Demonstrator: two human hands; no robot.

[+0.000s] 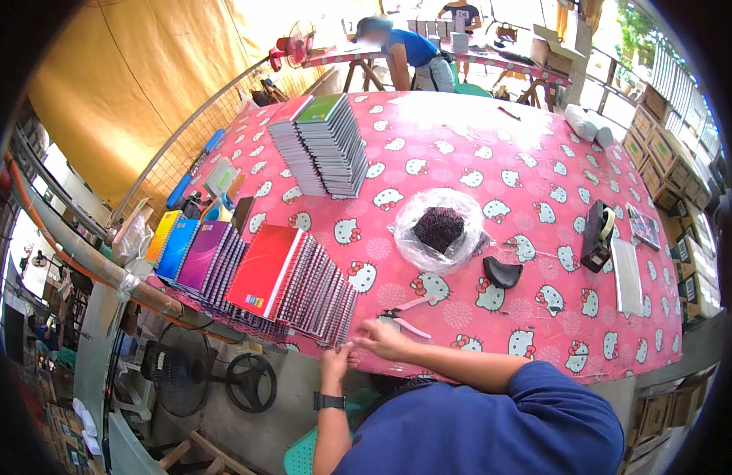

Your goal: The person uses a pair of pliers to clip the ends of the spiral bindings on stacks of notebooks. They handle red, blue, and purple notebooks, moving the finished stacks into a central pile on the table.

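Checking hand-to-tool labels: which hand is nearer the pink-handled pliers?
Right. The right hand is beside the pliers, slightly left and nearer the person; the left hand is farther left and closer to the person.

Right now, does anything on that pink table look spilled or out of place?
Nothing looks spilled. The pliers lie spread open beside the right hand, slightly untidy. The red-topped notebook pile slants, though the wide view may exaggerate that.

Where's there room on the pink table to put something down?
Behind the plastic bag, between the tall notebook stacks and thin red thing; also between the black curved thing and pale sheet. The left side is crowded with notebook piles.
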